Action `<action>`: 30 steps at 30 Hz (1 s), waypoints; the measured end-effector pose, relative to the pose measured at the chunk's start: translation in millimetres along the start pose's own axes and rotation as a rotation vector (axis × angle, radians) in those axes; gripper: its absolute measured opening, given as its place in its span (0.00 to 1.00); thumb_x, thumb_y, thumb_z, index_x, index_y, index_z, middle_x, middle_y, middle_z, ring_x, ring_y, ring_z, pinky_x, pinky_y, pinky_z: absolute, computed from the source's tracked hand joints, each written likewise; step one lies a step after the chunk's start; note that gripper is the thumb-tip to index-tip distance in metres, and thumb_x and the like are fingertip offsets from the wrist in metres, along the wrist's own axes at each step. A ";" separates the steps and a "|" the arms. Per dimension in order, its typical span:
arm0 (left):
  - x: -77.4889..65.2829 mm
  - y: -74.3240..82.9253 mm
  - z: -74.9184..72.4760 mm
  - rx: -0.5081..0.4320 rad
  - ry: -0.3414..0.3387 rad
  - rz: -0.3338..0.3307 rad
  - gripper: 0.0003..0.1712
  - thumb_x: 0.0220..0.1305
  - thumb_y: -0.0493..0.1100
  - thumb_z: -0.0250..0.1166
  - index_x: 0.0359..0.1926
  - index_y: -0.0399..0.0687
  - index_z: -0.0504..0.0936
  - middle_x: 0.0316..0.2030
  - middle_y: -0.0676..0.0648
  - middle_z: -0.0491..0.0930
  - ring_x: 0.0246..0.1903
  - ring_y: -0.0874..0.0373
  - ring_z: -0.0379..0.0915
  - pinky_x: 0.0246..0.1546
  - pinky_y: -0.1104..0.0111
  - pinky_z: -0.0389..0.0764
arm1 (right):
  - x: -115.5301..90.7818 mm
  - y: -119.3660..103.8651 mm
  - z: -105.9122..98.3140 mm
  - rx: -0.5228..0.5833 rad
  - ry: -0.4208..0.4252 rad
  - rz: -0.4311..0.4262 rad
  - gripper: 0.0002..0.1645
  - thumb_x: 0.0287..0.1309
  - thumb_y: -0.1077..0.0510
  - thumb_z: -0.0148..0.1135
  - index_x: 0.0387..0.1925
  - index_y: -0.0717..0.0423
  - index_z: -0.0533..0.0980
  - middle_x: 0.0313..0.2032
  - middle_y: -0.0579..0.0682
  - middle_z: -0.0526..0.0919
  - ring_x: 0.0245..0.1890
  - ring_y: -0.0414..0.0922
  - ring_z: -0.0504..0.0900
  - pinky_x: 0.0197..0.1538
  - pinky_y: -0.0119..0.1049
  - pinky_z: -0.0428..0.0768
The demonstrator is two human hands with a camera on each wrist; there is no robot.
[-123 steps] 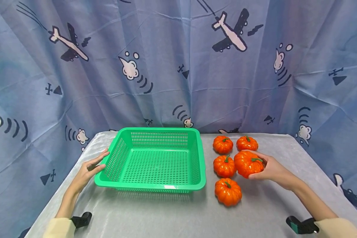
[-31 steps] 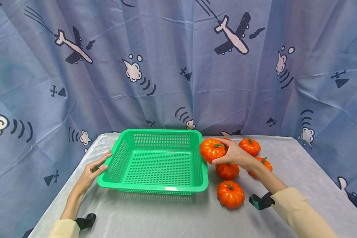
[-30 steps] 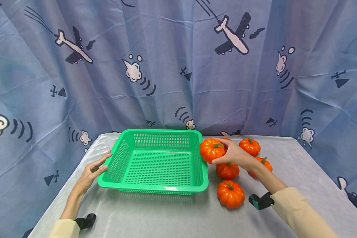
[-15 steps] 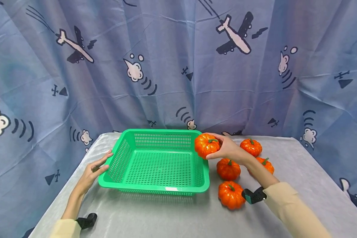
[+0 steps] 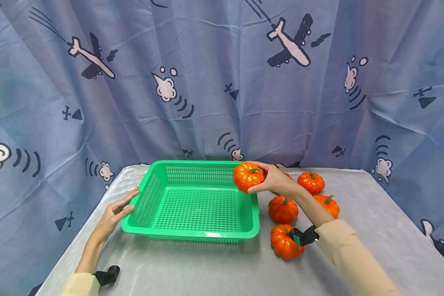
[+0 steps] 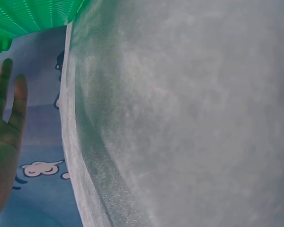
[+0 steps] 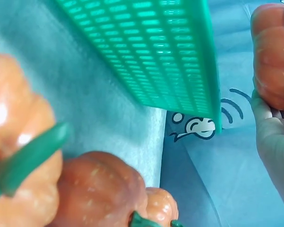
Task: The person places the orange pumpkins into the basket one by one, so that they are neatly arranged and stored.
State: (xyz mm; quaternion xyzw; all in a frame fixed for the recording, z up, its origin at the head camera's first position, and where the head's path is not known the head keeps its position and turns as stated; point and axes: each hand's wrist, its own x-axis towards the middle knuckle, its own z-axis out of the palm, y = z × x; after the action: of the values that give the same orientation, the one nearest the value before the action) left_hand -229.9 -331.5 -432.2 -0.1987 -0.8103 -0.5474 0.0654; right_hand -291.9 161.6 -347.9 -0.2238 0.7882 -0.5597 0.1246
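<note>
My right hand grips a glossy orange pumpkin with a green stem, thumb below and fingers behind. It holds this pumpkin over the back right corner of a green slatted plastic basket; the right wrist view shows the same pumpkin raised beyond the basket wall. At the basket's left rim, my left hand has its fingers extended. In the left wrist view, the left hand shows straight fingers just below the basket's edge; contact is unclear.
Several more pumpkins lie right of the basket, including a front one, a middle one, a back one and one by the right forearm. Another is mostly hidden behind the right hand. A patterned blue curtain hangs behind the table.
My right hand has carried the pumpkin leftward from among the others, then up over the basket's right rim. The left hand stays by the left rim.
</note>
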 end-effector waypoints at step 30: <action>1.2 0.8 -0.8 -0.012 -0.018 -0.023 0.28 0.69 0.34 0.52 0.69 0.38 0.64 0.72 0.38 0.51 0.69 0.71 0.46 0.65 0.38 0.45 | 28.1 -15.7 14.0 0.057 -0.039 -0.035 0.48 0.44 0.63 0.76 0.68 0.54 0.64 0.56 0.57 0.75 0.52 0.52 0.74 0.52 0.41 0.78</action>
State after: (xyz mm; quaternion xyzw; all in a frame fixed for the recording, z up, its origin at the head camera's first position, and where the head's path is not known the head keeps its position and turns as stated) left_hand -230.8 -331.6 -430.8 -0.1947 -0.8097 -0.5513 0.0507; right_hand -306.6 131.9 -336.5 -0.2448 0.7653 -0.5795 0.1364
